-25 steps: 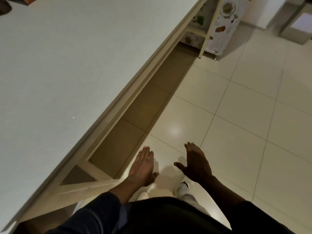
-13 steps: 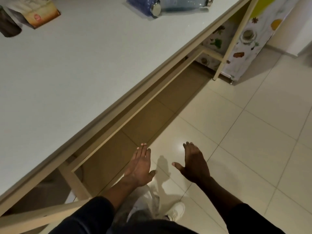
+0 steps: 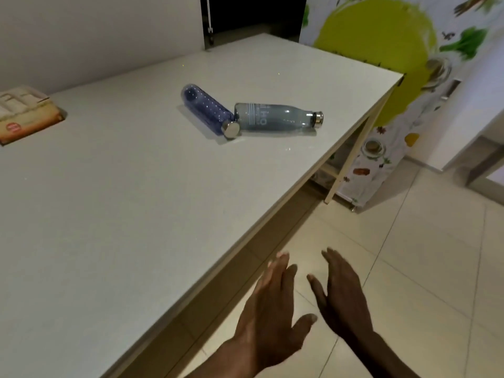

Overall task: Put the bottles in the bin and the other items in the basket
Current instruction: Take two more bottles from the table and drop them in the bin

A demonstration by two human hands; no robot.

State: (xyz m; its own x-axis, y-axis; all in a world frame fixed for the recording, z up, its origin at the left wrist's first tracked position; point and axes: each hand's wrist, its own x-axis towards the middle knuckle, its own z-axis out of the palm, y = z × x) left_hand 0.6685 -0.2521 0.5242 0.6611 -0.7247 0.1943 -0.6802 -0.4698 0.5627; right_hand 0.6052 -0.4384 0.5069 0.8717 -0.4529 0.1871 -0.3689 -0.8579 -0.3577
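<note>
Two bottles lie on their sides on the white table (image 3: 114, 219), touching each other. The blue bottle (image 3: 207, 111) has a silver cap that points toward me. The grey bottle (image 3: 275, 120) has white lettering and a silver cap that points right. A flat printed packet (image 3: 24, 115) lies at the table's far left edge of view. My left hand (image 3: 270, 320) and my right hand (image 3: 341, 296) hover over the floor just off the table's near edge, fingers spread, holding nothing. No bin or basket is in view.
A cabinet (image 3: 409, 85) covered with a fruit-and-vegetable print stands past the table's right end. Beige floor tiles (image 3: 409, 268) stretch to the right. A pale wall (image 3: 81, 36) runs behind the table.
The view has tilted up from the floor to the tabletop, bringing both bottles and the packet fully into sight. Both hands have risen, still open.
</note>
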